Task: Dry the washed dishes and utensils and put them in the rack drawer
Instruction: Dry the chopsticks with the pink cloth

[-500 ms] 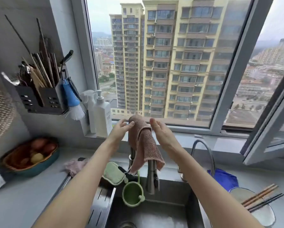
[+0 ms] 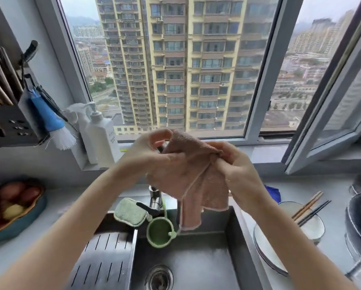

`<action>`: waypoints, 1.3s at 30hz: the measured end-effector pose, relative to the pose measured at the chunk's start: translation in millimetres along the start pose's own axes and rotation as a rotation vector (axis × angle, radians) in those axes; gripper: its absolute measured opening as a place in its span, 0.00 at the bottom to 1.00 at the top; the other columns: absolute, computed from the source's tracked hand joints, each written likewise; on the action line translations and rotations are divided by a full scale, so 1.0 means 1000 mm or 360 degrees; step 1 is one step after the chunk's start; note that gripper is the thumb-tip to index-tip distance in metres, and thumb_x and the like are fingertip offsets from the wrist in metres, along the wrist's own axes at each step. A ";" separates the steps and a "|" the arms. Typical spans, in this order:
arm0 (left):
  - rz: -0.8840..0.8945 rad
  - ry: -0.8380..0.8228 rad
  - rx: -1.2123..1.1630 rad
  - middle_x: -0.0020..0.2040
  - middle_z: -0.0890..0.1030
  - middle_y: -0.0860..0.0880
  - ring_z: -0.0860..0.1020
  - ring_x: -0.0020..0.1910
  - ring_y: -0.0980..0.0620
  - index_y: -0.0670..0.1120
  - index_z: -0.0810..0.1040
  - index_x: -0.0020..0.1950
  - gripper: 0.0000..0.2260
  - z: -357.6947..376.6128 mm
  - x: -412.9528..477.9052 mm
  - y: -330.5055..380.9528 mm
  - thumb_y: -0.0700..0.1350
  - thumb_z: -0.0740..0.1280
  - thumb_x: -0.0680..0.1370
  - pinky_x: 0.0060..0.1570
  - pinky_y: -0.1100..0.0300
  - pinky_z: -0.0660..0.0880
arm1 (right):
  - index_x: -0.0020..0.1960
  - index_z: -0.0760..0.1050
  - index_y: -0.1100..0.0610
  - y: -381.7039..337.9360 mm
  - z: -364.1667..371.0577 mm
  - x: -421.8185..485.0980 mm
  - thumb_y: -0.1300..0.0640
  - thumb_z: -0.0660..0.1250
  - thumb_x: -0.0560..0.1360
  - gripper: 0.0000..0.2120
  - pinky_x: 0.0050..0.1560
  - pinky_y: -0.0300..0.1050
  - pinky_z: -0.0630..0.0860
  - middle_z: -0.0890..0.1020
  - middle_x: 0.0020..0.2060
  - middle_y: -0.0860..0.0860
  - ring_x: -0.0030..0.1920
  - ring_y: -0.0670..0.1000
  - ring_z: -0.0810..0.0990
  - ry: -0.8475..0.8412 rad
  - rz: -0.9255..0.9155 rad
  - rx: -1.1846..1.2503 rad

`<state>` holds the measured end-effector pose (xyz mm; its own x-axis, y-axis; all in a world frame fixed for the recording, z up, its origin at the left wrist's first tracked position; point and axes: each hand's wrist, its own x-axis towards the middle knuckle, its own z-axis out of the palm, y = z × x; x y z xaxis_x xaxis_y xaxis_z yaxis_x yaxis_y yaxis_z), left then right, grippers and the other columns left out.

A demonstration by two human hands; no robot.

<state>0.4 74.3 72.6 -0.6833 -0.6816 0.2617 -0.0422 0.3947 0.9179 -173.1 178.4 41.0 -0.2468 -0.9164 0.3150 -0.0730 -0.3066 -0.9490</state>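
Both hands up over the sink, pinching 1 pink cloth between them. Left hand grip closed on its left top edge, right hand grip pinching the top right corner; cloth hangs below. Right of and below the right grip: bowl on the bench with chopsticks across it, plate leaning just beside.
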 end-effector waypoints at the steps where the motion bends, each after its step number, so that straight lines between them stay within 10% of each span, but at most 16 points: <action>1: -0.0015 -0.0119 -0.0061 0.46 0.83 0.51 0.81 0.49 0.55 0.49 0.80 0.49 0.14 0.012 -0.004 0.006 0.43 0.76 0.65 0.50 0.62 0.77 | 0.50 0.77 0.55 -0.006 -0.007 -0.013 0.72 0.58 0.77 0.16 0.45 0.39 0.77 0.83 0.40 0.50 0.42 0.48 0.80 -0.0002 0.0067 0.0164; 4: -0.0012 -0.0203 -0.0068 0.44 0.84 0.46 0.81 0.43 0.51 0.45 0.77 0.50 0.14 0.051 -0.015 0.005 0.43 0.74 0.67 0.46 0.54 0.78 | 0.50 0.73 0.57 -0.011 -0.025 -0.058 0.66 0.63 0.73 0.08 0.38 0.40 0.78 0.82 0.37 0.54 0.36 0.50 0.80 0.0162 0.0307 0.0556; 8: 0.0007 -0.0057 0.0160 0.38 0.83 0.43 0.80 0.38 0.47 0.42 0.72 0.44 0.15 0.107 -0.029 -0.009 0.43 0.77 0.68 0.42 0.52 0.76 | 0.51 0.76 0.56 0.015 -0.047 -0.135 0.54 0.66 0.76 0.07 0.37 0.40 0.78 0.83 0.40 0.54 0.36 0.47 0.81 0.0682 0.0726 -0.0020; 14: -0.0184 -0.0233 0.0046 0.36 0.82 0.45 0.77 0.33 0.53 0.49 0.72 0.44 0.12 0.191 -0.061 -0.008 0.43 0.75 0.69 0.36 0.59 0.71 | 0.57 0.78 0.47 0.041 -0.050 -0.222 0.28 0.57 0.69 0.29 0.46 0.47 0.74 0.81 0.50 0.52 0.49 0.54 0.80 0.0952 0.1371 0.0448; 19: -0.0600 -0.0766 -0.0257 0.43 0.84 0.41 0.83 0.43 0.46 0.50 0.80 0.47 0.04 0.245 -0.088 -0.015 0.41 0.68 0.76 0.46 0.47 0.79 | 0.57 0.81 0.56 0.039 -0.065 -0.238 0.36 0.60 0.71 0.28 0.62 0.58 0.72 0.82 0.55 0.60 0.55 0.59 0.80 0.1289 0.0993 0.1154; 25: -0.0652 -0.1152 -0.0360 0.47 0.85 0.45 0.83 0.48 0.51 0.45 0.82 0.50 0.07 0.277 -0.078 0.003 0.45 0.68 0.76 0.50 0.59 0.79 | 0.61 0.76 0.54 0.044 -0.121 -0.247 0.60 0.65 0.76 0.14 0.44 0.50 0.81 0.84 0.50 0.57 0.47 0.56 0.84 0.1466 0.0751 0.1072; 30: -0.0236 -0.0207 0.0873 0.48 0.82 0.49 0.80 0.49 0.50 0.47 0.79 0.53 0.09 0.293 -0.021 -0.049 0.48 0.66 0.77 0.52 0.54 0.76 | 0.56 0.77 0.45 0.037 -0.187 -0.245 0.61 0.66 0.76 0.13 0.55 0.57 0.77 0.83 0.54 0.52 0.56 0.56 0.81 0.1260 0.0676 0.0538; 33: -0.0136 -0.0281 0.1300 0.55 0.76 0.45 0.73 0.56 0.46 0.46 0.74 0.63 0.17 0.319 -0.004 -0.082 0.46 0.66 0.75 0.55 0.56 0.69 | 0.53 0.75 0.44 0.035 -0.216 -0.235 0.61 0.64 0.77 0.12 0.59 0.40 0.73 0.83 0.53 0.44 0.55 0.41 0.80 0.1057 0.0611 0.0105; 39: 0.0263 -0.0272 0.2122 0.36 0.74 0.43 0.72 0.33 0.44 0.43 0.76 0.34 0.14 0.353 0.007 -0.104 0.35 0.72 0.51 0.32 0.56 0.68 | 0.59 0.71 0.42 0.036 -0.249 -0.220 0.57 0.63 0.79 0.13 0.66 0.44 0.70 0.79 0.57 0.41 0.59 0.39 0.76 0.0922 0.0570 -0.0216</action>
<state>-257.1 245.8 -125.8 -0.8262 -0.5226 0.2104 -0.5536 0.8224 -0.1313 -362.5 432.9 -64.7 -0.7514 -0.6587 -0.0375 -0.0017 0.0587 -0.9983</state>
